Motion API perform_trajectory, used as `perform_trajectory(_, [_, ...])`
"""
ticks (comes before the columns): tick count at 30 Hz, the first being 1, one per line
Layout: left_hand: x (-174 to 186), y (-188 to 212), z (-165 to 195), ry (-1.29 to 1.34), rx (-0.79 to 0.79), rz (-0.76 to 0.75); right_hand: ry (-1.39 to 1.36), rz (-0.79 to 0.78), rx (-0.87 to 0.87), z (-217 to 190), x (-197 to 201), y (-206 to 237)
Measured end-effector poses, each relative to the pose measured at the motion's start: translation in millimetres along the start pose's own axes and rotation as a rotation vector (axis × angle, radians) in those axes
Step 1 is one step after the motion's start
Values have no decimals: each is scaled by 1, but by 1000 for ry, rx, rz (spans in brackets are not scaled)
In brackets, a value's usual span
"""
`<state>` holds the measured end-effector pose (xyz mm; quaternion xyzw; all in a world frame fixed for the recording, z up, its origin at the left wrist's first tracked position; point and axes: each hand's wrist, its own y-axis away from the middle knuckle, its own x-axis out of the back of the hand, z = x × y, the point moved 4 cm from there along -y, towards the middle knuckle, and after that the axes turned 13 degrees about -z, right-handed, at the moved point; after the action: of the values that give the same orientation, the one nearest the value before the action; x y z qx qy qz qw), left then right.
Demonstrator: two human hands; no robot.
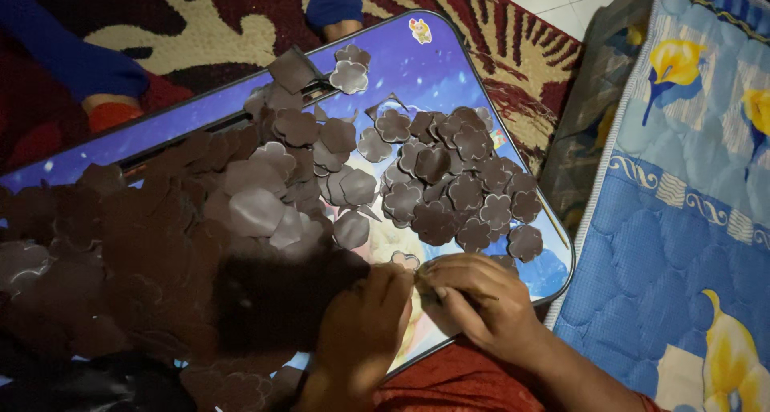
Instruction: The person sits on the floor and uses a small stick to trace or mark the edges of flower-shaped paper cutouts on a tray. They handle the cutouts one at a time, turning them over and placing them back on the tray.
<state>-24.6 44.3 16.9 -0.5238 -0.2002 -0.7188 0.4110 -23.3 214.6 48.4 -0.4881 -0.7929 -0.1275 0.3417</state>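
Head view: the left hand (pixel 361 320) and the right hand (pixel 481 300) meet fingertip to fingertip at the near edge of the blue desk (pixel 449 67). Both grips are closed on one small brown flower-shaped piece (pixel 423 288), pinched between them (most of it is hidden by the fingers, so its exact outline cannot be told). Just beyond the grips lies a single light-coloured cut-out (pixel 406 259), flat on the desk. Farther beyond the right grip sits a heap of brown flower-shaped cut-outs (pixel 457 187), overlapping one another. Beyond and to the left of the left grip spreads a larger pile of brown sheets and cut-outs (pixel 160 243). To the right of the right grip, off the desk, lies a blue quilted mattress (pixel 682 219).
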Motion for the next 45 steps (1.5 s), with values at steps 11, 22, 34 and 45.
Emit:
perform_trajectory(11, [6,0,-3,151,28,88,51,34,-8,-1,-2,2])
perform_trajectory(22, [12,-1,0,37,-32,39,-3,16,5,-3,-3,6])
perform_trajectory(34, [4,1,-1,24,-67,34,8,39,-4,0,-2,10])
perform_trajectory(45, [8,7,-12,489,31,7,-106,59,-29,1,-15,8])
